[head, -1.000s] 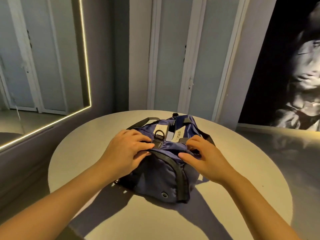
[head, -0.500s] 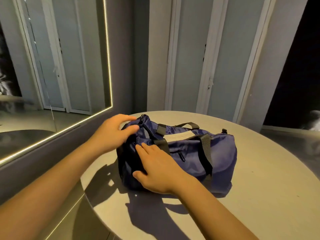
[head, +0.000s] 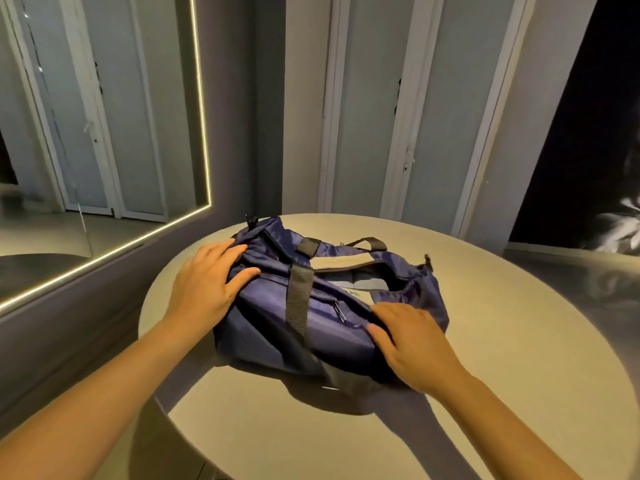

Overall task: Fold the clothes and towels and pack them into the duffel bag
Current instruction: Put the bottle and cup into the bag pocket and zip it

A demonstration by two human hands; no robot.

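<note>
blue duffel bag (head: 263, 327) lies under both hands: the left hand (head: 207, 282) presses flat, fingers straight, on its 9 o'clock end, and the right hand (head: 412, 344) lies on its rim at 4 o'clock, but i cannot tell if it pinches. the bag sits mid round table (head: 502, 341), top partly open, pale cloth (head: 367, 284) inside.

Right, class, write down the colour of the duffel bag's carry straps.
The carry straps are black, seen best in the head view.
</note>
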